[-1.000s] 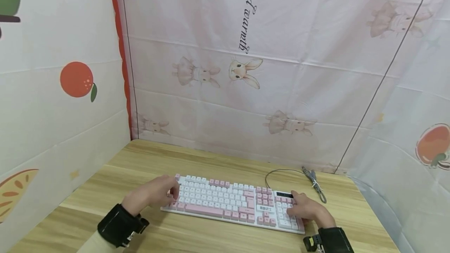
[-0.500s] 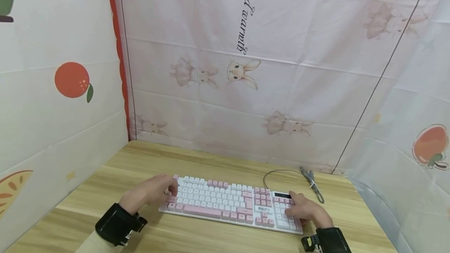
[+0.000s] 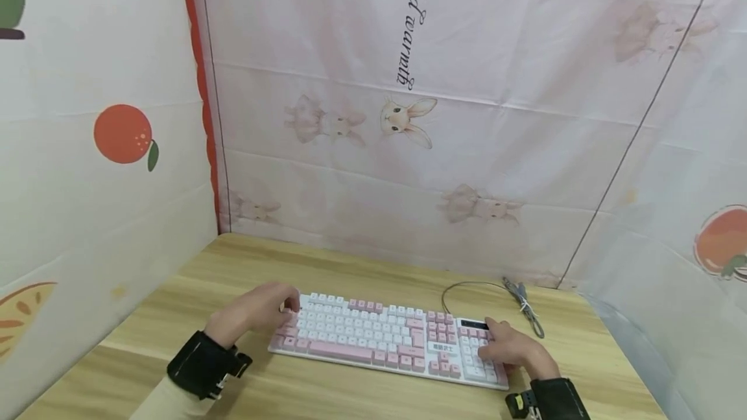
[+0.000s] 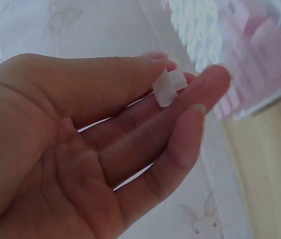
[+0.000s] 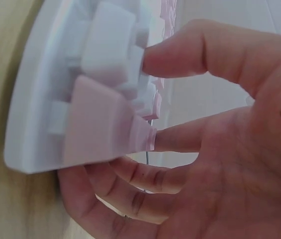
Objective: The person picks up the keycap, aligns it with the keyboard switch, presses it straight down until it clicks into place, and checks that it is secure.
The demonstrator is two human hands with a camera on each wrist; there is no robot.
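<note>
A pink and white keyboard (image 3: 356,326) lies on the wooden table. My left hand (image 3: 262,307) is over its left end, hiding the upper left keys. In the left wrist view, the thumb and fingers pinch a small white piece (image 4: 165,89) with a flat face and a squared block; its kind cannot be made out. My right hand (image 3: 513,347) grips the keyboard's right end. In the right wrist view its thumb (image 5: 175,59) rests on the number keys, while the other fingers (image 5: 130,196) curl around the side edge.
Behind the keyboard's right end lies its grey cable (image 3: 522,303), bundled with a tie. Fabric curtains printed with rabbits (image 3: 403,118) and fruit stand along the table's (image 3: 350,261) back and sides. A black band (image 3: 201,365) circles the left wrist.
My left hand has shifted slightly up toward the keyboard's far left corner, now covering the top left key and uncovering the pink keys below. The right hand keeps its place on the keyboard.
</note>
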